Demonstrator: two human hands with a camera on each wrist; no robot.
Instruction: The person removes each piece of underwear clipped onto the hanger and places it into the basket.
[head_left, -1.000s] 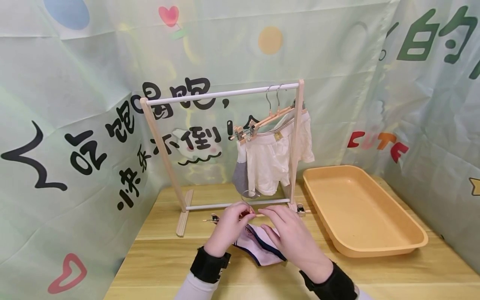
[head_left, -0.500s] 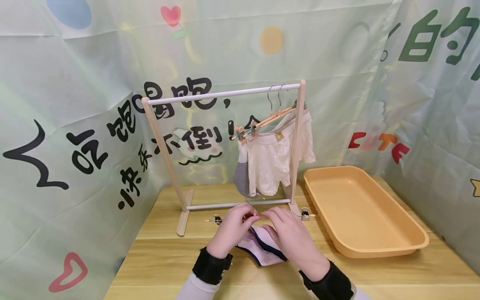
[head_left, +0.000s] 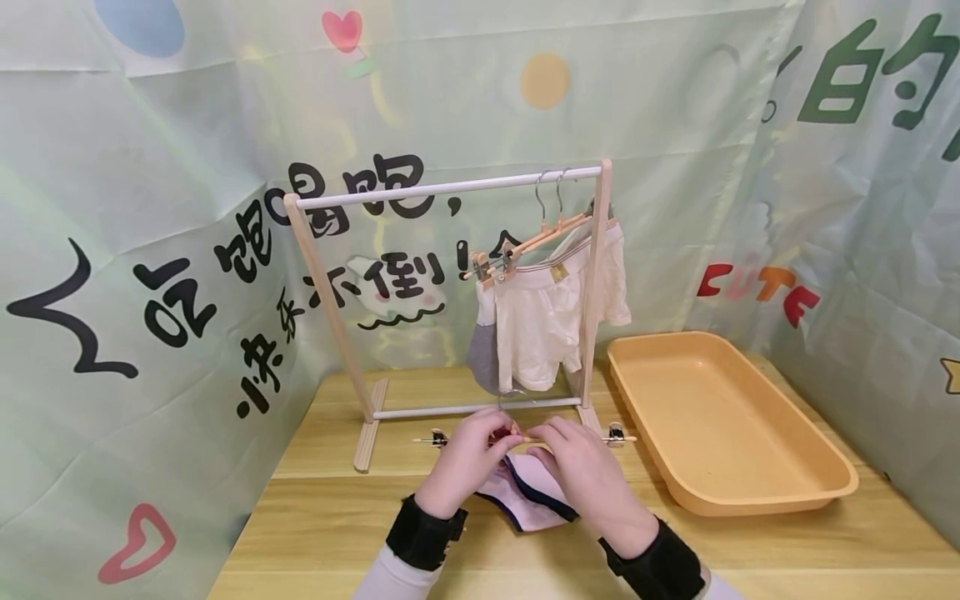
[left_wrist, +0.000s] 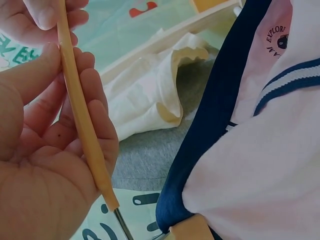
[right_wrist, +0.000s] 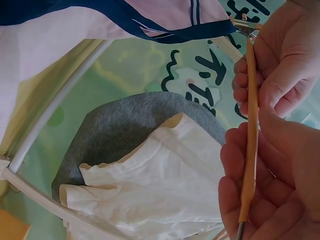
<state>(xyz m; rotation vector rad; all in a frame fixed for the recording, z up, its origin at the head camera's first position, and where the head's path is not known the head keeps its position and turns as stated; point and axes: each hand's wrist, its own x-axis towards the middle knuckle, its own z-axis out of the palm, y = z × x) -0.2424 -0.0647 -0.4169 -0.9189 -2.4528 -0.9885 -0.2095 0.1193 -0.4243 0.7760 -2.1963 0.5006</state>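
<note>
A wooden trouser hanger point(left_wrist: 83, 120) with a metal clip near each end lies across both hands. My left hand point(head_left: 468, 454) pinches its bar left of the middle, thumb against curled fingers. My right hand point(head_left: 587, 471) holds the bar just to the right, thumb and fingers about it. Below the hands is a pink garment point(head_left: 517, 497) with navy trim, partly covered by the right hand. One clip point(right_wrist: 245, 27) appears at the garment's navy edge in the right wrist view; whether it grips the cloth I cannot tell.
Behind the hands stands a small wooden clothes rack point(head_left: 322, 300) with a white rail. Cream shorts point(head_left: 536, 333) and a grey-and-white garment point(head_left: 482, 354) hang at its right end from clip hangers. An orange tray point(head_left: 727, 417) sits on the wooden table point(head_left: 322, 533) at the right.
Both hands have shifted slightly to the right with the hanger, and its hook and right clip have moved the same way. The pink garment has barely moved.
</note>
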